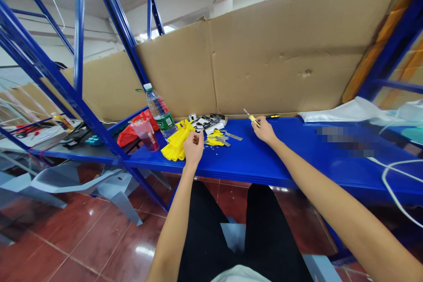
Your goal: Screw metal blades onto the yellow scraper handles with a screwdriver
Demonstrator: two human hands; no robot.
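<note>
My right hand (263, 130) is closed around the yellow handle of a screwdriver (251, 118), its metal shaft pointing up and left over the blue table (257, 156). My left hand (194, 146) has its fingers curled together beside a pile of long yellow plastic pieces (174, 144); what they hold, if anything, is too small to make out. Just right of that hand lie smaller yellow parts (215, 139), flat metal strips (234, 135) and tiny loose bits. Behind them is a heap of black-and-white packets (211, 124).
A water bottle (161, 116) and a red cup (146, 134) stand left of the yellow pile, near a red plastic bag (127, 134). Cardboard (264, 57) walls the back. A black-and-yellow tool (272, 116) lies behind my right hand. White bags (340, 110) and a white cable (391, 185) are at right.
</note>
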